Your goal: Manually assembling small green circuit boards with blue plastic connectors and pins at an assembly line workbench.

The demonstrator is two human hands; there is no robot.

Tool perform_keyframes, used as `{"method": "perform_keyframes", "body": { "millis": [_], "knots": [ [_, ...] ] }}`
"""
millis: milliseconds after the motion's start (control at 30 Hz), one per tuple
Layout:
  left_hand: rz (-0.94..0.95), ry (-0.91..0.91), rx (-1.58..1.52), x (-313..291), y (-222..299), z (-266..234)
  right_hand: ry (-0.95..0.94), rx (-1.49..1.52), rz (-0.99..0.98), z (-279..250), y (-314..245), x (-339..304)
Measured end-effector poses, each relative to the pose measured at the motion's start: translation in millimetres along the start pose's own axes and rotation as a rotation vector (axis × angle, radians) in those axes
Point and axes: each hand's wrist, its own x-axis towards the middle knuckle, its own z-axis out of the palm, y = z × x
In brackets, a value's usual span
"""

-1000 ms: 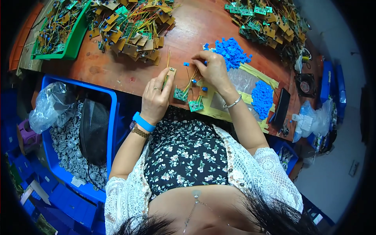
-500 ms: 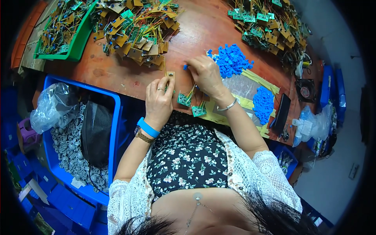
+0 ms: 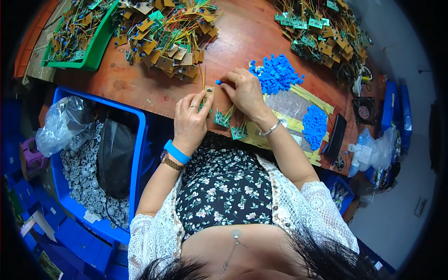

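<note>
My left hand [image 3: 190, 122] is closed on a small tan circuit board [image 3: 211, 89] with a dark component on its face, near the table's front edge. Thin wires run from the board area. Just right of it, my right hand [image 3: 245, 93] pinches a small blue plastic piece [image 3: 218, 82] between thumb and forefinger, a short gap from the board. Below and between the hands lie two green circuit boards, one [image 3: 221, 119] beside the other [image 3: 239, 132], with wires on them. Part of the wiring is hidden by my fingers.
A heap of blue pieces [image 3: 277, 74] and a smaller one [image 3: 315, 126] lie right, by yellow tape [image 3: 298, 92]. Wired boards pile up at the back [image 3: 168, 42] and far right [image 3: 322, 37]. A green tray [image 3: 99, 49] and a blue bin [image 3: 140, 154] are left; a black phone-like slab [image 3: 336, 135] lies right.
My left hand has shifted the tan board slightly right, and the blue piece in my right hand is now closer to it. The heaps look the same.
</note>
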Motion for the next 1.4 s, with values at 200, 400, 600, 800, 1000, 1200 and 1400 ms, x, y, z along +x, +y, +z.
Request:
{"method": "perform_keyframes", "body": {
  "millis": [200, 400, 600, 800, 1000, 1200, 1400],
  "knots": [
    [-0.006, -0.004, 0.033, 0.7, 3.1, -0.8, -0.015, -0.083, -0.077, 4.7, -3.2, 6.7],
    [-0.006, 0.004, 0.033, 1.3, 3.6, -0.4, -0.122, 0.096, 0.038, 10.6, -9.8, 8.8],
    [0.008, 0.007, 0.056, 1.8, 4.0, 1.3, -0.262, 0.118, 0.090, 9.7, -4.8, 22.9],
    [-0.001, -0.006, 0.037, 3.6, 2.9, -0.9, -0.380, 0.185, 0.182, 4.3, -8.3, 29.4],
    [0.012, -0.008, 0.065, 3.1, 4.7, -2.1, -0.355, 0.084, 0.088, 3.2, -17.5, 28.8],
    [-0.002, 0.027, 0.098, 2.3, 10.1, 5.1, -0.222, 0.051, -0.123, 8.1, -15.4, 20.6],
    [-0.007, 0.042, 0.129, 1.0, 12.1, 4.8, -0.205, 0.012, -0.148, 12.0, -17.0, 17.7]
  ]
}}
